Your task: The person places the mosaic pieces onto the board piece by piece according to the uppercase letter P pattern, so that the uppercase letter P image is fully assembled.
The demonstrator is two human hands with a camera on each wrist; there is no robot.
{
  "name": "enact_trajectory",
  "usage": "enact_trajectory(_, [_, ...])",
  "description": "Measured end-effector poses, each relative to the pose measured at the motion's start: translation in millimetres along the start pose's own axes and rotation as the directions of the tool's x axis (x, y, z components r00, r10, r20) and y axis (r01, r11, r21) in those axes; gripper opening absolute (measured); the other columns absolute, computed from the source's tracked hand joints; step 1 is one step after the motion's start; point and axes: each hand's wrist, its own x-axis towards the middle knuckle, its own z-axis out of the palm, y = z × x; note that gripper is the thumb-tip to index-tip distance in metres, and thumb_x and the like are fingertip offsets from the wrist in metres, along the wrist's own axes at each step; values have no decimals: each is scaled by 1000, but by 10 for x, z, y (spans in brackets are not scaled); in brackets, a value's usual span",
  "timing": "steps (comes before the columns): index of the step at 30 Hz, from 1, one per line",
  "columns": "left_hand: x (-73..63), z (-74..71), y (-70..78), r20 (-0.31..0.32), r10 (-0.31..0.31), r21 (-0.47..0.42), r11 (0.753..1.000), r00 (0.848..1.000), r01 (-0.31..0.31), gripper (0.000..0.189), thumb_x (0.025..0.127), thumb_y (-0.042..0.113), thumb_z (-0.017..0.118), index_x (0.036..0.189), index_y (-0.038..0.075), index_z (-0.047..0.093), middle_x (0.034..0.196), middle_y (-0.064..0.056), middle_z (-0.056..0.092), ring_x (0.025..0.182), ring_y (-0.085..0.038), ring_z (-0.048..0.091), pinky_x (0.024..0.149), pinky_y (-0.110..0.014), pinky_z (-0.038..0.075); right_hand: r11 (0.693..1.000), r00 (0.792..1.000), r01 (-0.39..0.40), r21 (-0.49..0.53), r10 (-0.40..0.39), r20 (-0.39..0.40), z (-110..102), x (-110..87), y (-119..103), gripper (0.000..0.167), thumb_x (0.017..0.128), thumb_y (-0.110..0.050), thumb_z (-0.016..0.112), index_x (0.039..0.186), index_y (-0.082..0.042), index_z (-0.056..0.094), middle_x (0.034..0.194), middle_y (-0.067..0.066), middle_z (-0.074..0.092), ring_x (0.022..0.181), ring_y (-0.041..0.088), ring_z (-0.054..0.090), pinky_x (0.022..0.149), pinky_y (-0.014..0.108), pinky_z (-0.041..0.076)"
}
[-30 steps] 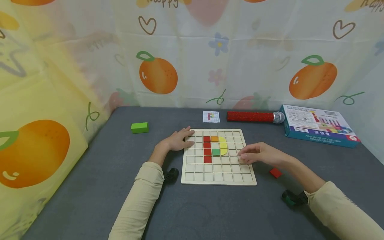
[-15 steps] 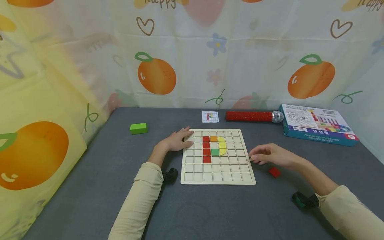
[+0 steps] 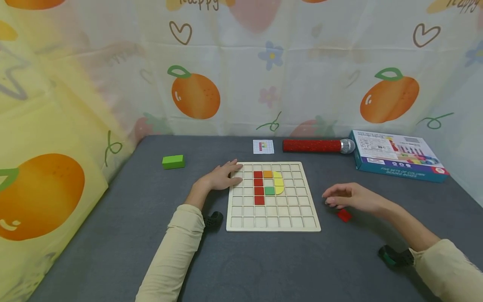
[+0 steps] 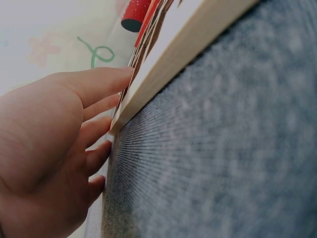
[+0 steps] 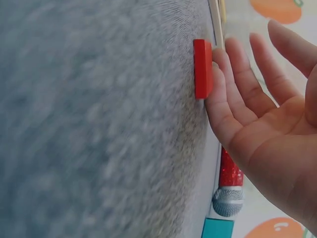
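A pale wooden grid board (image 3: 273, 212) lies mid-table, with a column of red squares (image 3: 258, 190), an orange square (image 3: 267, 174), yellow pieces (image 3: 278, 182) and a green square (image 3: 269, 191) set in its cells. My left hand (image 3: 222, 176) rests on the board's left edge, fingers extended; the left wrist view shows the thumb (image 4: 106, 84) over the rim. To the right of the board, my right hand (image 3: 349, 196) hovers with loosely bent fingers and nothing between them. Just below its fingertips lies a loose red square block (image 3: 344, 215), seen edge-on in the right wrist view.
Behind the board lie a small printed grid card (image 3: 263, 147) and a red glittery microphone (image 3: 317, 146). A flat toy box (image 3: 400, 156) sits at the back right, a bright green block (image 3: 173, 162) at the back left. A fruit-print curtain (image 3: 241, 84) hangs behind the table.
My right hand has moved off the board's right side, rightward to above the loose red block. My left hand stays on the board's edge. The view has shifted slightly.
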Motion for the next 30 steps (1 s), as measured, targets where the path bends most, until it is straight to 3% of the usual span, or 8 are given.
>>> enact_trajectory(8, [22, 12, -18, 2, 0, 5, 1000, 1000, 0, 60, 100, 29, 51, 151, 6, 28, 158, -13, 12, 144, -28, 7, 113, -50, 2, 997, 1000, 22, -73, -23, -18, -18, -82, 66, 32, 96, -22, 60, 121, -2, 61, 117, 13, 59, 101, 25, 53, 83, 32, 48])
enact_trajectory(19, [0, 3, -8, -1, 10, 0, 1000, 1000, -10, 60, 100, 29, 51, 151, 6, 28, 157, -14, 11, 144, -29, 6, 113, -51, 2, 980, 976, 199, -30, -195, 99, -72, -134, 169, 37, 90, -6, 66, 122, 9, 55, 110, 21, 60, 94, 15, 60, 81, 23, 51])
enact_trajectory(30, [-15, 2, 9, 7, 16, -5, 1000, 1000, -16, 60, 100, 29, 50, 151, 5, 27, 157, -16, 11, 144, -31, 6, 113, -52, 1, 977, 969, 203, -69, -190, 157, -122, -186, 187, 43, 86, -5, 69, 125, 6, 55, 115, 19, 56, 97, 16, 56, 83, 23, 49])
